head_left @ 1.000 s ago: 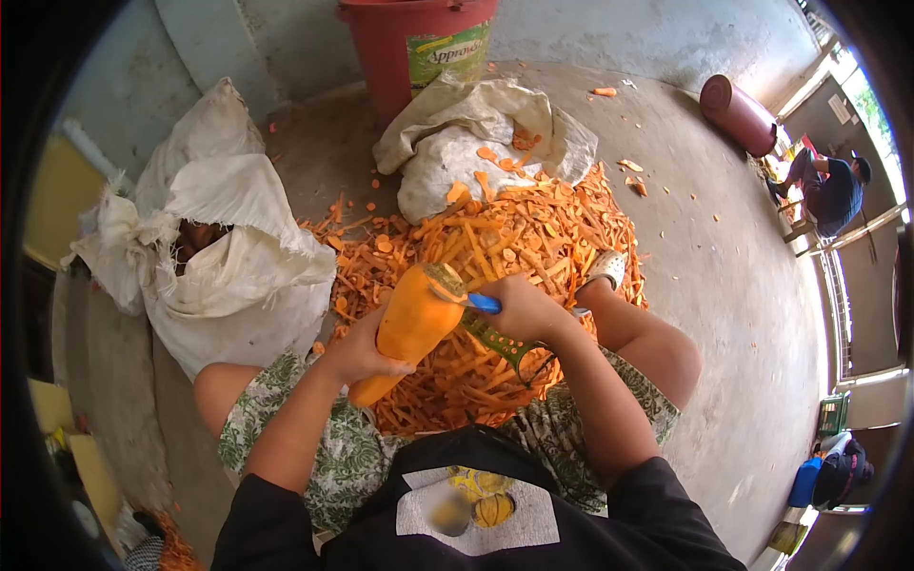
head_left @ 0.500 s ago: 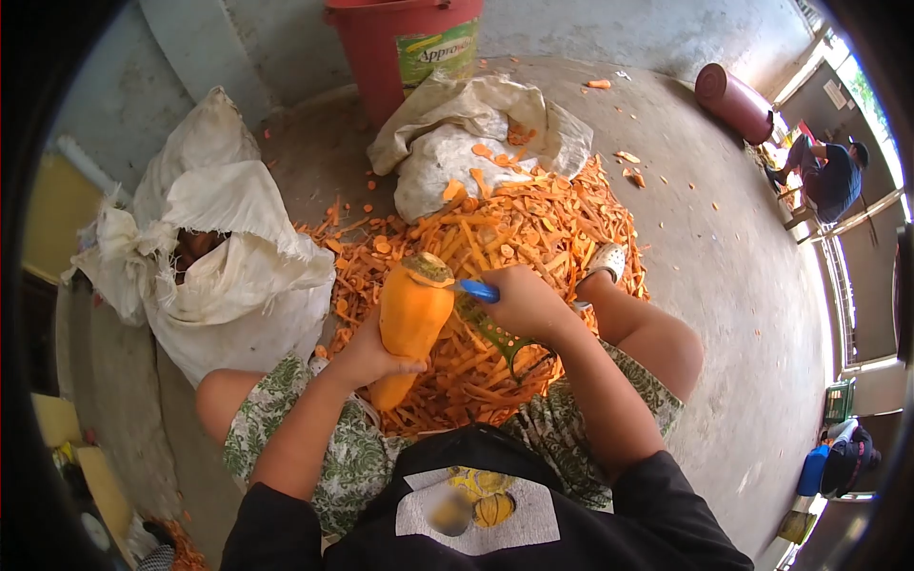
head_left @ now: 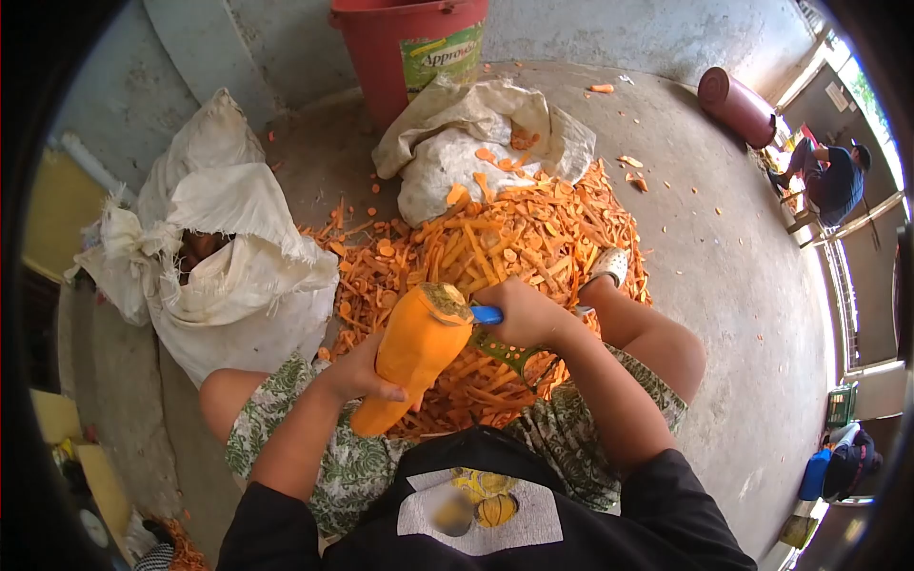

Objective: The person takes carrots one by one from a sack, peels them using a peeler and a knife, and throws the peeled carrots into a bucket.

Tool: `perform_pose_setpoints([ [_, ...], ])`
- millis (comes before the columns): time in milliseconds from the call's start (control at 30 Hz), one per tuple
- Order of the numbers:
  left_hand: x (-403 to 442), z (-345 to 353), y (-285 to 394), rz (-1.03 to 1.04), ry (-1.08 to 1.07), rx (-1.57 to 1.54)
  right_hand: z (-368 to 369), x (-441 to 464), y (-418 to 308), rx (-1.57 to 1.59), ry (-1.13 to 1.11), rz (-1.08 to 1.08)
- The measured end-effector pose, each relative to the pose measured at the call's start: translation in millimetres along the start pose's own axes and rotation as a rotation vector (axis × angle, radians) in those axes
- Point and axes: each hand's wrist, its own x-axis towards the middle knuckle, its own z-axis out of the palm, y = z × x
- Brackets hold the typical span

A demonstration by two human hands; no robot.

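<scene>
My left hand (head_left: 360, 369) is wrapped round the lower part of a large, smooth orange carrot (head_left: 419, 338). The carrot is tilted, its wide greenish-brown crown up and its narrow end down toward my lap. In my closed right hand (head_left: 522, 312) is a blue-handled tool (head_left: 486, 315), its front end against the side of the crown; its blade is hidden. Beneath both hands spreads a heap of orange peelings (head_left: 533, 233) with round cut ends among them. A green piece with holes (head_left: 509, 354) lies below my right hand, partly covered.
An open white sack (head_left: 252, 285) with reddish-brown contents stands at the left. Another sack (head_left: 447, 176) lies behind the heap, before a red bucket (head_left: 414, 43). A dark red barrel (head_left: 733, 105) lies back right, near a seated person (head_left: 836, 186).
The carrot has moved slightly down and nearer me, tilting further so its crown leans right. The blue-handled tool has shifted a little down and right with my right hand.
</scene>
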Motion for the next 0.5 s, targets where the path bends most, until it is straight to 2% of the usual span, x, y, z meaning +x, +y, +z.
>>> perform_pose_setpoints([
  [67,-1,4,-4,-0.028,-0.081,-0.151,4,1,2,0.055,-0.005,-0.02],
  [200,0,-1,-9,-0.126,-0.223,-0.212,10,2,7,0.065,-0.037,-0.068],
  [267,1,10,-9,-0.145,-0.374,-0.393,13,4,7,0.157,-0.082,-0.09],
  [400,0,-2,-11,-0.213,-0.378,-0.359,11,1,1,0.172,-0.062,-0.113],
  [500,-1,-3,-8,-0.2,-0.496,-0.36,10,-2,-5,0.188,-0.071,-0.149],
])
